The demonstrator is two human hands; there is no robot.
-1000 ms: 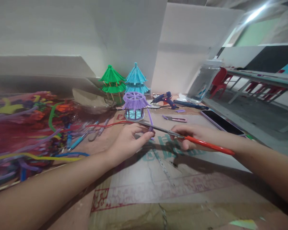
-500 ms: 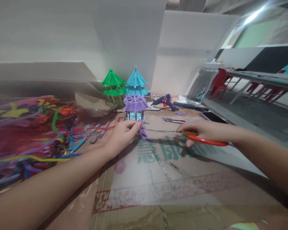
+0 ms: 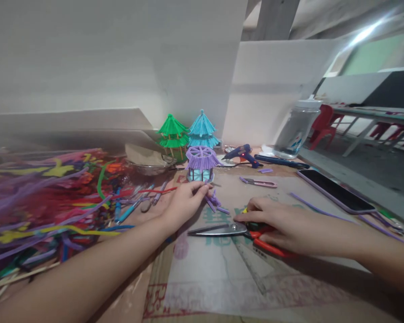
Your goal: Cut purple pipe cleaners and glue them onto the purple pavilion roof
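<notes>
My left hand [image 3: 188, 201] is closed in a pinch, with a bit of purple pipe cleaner [image 3: 206, 182] showing at its fingertips. Beside those fingers lie several short cut purple pieces [image 3: 216, 202] on the printed sheet. My right hand [image 3: 276, 222] is closed around the red and yellow handles of a pair of scissors [image 3: 234, 229], low over the sheet, blades pointing left. Just behind my left hand stands a small pavilion [image 3: 202, 158] with a purple fringed roof on a light blue base. Green [image 3: 173, 132] and blue [image 3: 202, 128] two-tiered pavilions stand behind it.
A heap of coloured pipe cleaners [image 3: 70, 193] covers the left, near a bowl [image 3: 148, 167]. At the back are a glue gun [image 3: 240, 153] and a bottle [image 3: 296, 128]. Small snips [image 3: 261, 182], a phone [image 3: 336, 190] and a ruler [image 3: 251, 264] lie on the table.
My right hand has brought the scissors lower and nearer, away from the purple pieces. The left hand stays by them in a pinch. The view has shifted, showing more on the right.
</notes>
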